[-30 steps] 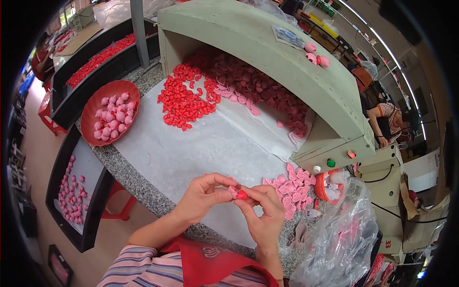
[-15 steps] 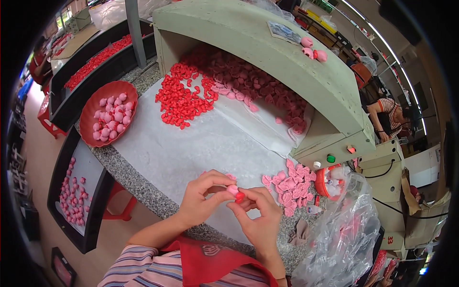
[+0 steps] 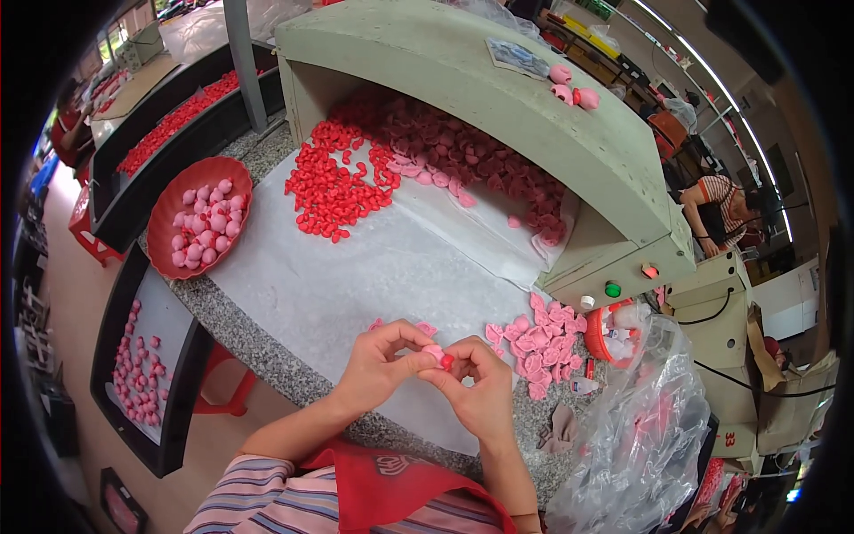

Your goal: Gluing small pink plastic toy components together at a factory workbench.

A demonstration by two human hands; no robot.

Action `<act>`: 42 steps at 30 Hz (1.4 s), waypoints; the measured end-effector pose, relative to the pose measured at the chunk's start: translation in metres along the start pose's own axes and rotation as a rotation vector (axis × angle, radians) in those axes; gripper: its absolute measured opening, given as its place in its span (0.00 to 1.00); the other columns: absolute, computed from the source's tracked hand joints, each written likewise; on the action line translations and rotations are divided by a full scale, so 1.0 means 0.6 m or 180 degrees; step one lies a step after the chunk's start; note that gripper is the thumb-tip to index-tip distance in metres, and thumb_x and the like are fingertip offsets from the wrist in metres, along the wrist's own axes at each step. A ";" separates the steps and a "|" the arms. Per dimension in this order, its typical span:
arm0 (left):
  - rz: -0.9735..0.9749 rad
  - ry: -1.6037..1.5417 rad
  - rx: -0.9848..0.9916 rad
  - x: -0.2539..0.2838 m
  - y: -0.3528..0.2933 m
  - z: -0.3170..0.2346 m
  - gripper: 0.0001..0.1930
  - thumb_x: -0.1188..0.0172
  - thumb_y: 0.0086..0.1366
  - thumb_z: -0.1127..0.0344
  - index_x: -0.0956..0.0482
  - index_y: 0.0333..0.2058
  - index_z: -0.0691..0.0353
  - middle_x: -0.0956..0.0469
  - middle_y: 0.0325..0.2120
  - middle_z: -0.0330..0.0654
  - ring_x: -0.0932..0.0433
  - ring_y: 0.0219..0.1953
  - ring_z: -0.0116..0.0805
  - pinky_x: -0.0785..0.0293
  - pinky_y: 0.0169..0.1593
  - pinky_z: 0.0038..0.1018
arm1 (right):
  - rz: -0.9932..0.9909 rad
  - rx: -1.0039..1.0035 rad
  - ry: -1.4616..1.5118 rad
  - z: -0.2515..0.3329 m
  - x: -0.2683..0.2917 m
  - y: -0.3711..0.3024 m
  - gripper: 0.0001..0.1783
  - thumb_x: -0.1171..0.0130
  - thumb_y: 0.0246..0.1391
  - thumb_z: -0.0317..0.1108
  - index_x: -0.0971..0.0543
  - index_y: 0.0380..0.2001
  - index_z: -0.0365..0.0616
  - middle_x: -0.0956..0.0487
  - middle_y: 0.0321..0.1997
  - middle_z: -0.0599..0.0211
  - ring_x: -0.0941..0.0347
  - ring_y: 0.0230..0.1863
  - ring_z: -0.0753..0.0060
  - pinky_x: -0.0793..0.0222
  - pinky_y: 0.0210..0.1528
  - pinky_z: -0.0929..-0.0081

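While your left hand [image 3: 382, 367] and right hand [image 3: 480, 392] are pinching one small pink-and-red piece [image 3: 438, 356] together, bare white sheet [image 3: 356, 285] is lying open just beyond them.

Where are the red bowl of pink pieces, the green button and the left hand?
red bowl [image 3: 167, 233], head view, bare left rim.
green button [image 3: 612, 289], head view, its cap.
left hand [image 3: 381, 367], head view, back of the hand.

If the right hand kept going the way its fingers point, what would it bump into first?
The right hand points leftward at the left hand. It would press the small pink and red piece against that hand's fingertips first.
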State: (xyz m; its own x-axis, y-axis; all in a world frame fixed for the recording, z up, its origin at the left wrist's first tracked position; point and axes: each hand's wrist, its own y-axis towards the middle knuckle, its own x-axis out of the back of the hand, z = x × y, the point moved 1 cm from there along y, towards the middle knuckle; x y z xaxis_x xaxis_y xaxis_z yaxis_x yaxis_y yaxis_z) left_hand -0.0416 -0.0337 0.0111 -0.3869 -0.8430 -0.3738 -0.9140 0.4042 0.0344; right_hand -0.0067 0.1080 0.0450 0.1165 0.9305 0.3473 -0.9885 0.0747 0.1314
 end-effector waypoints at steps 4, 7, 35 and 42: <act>0.0069 -0.0396 0.0768 0.008 0.015 -0.003 0.07 0.45 0.57 0.75 0.27 0.35 0.67 0.24 0.31 0.40 0.25 0.34 0.26 0.28 0.39 0.22 | 0.0327 -0.0471 0.0285 -0.007 0.007 0.005 0.15 0.31 0.34 0.28 0.27 0.26 0.37 0.30 0.21 0.76 0.36 0.21 0.88 0.38 0.24 0.89; 0.0150 -0.0293 0.0719 0.008 0.014 0.000 0.08 0.46 0.58 0.74 0.26 0.37 0.67 0.24 0.33 0.41 0.25 0.35 0.26 0.28 0.40 0.22 | 0.0296 -0.0360 -0.0377 -0.005 0.000 0.012 0.15 0.31 0.35 0.29 0.27 0.25 0.38 0.30 0.21 0.76 0.37 0.20 0.88 0.39 0.23 0.88; -0.0317 0.3620 -0.1137 0.048 0.353 0.023 0.14 0.38 0.49 0.65 0.22 0.36 0.61 0.26 0.31 0.48 0.24 0.34 0.39 0.28 0.36 0.33 | -0.0419 0.0171 -0.1619 -0.159 -0.041 0.185 0.13 0.39 0.34 0.21 0.25 0.29 0.39 0.29 0.30 0.62 0.27 0.28 0.64 0.31 0.31 0.70; -0.0450 0.4691 -0.0473 0.000 0.464 0.097 0.07 0.44 0.48 0.71 0.21 0.28 0.63 0.24 0.32 0.52 0.25 0.37 0.46 0.27 0.39 0.38 | 0.0000 0.0625 -0.1784 -0.137 -0.055 0.129 0.17 0.44 0.33 0.19 0.25 0.34 0.40 0.32 0.35 0.59 0.30 0.37 0.56 0.31 0.35 0.65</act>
State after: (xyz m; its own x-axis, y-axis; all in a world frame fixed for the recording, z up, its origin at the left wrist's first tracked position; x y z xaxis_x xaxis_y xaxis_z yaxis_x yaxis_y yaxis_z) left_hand -0.2887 0.0995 -0.0332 0.0144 -0.4998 0.8660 -0.9223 0.3279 0.2046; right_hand -0.0951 0.1127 -0.0322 0.2026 0.5951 0.7777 -0.9584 -0.0427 0.2823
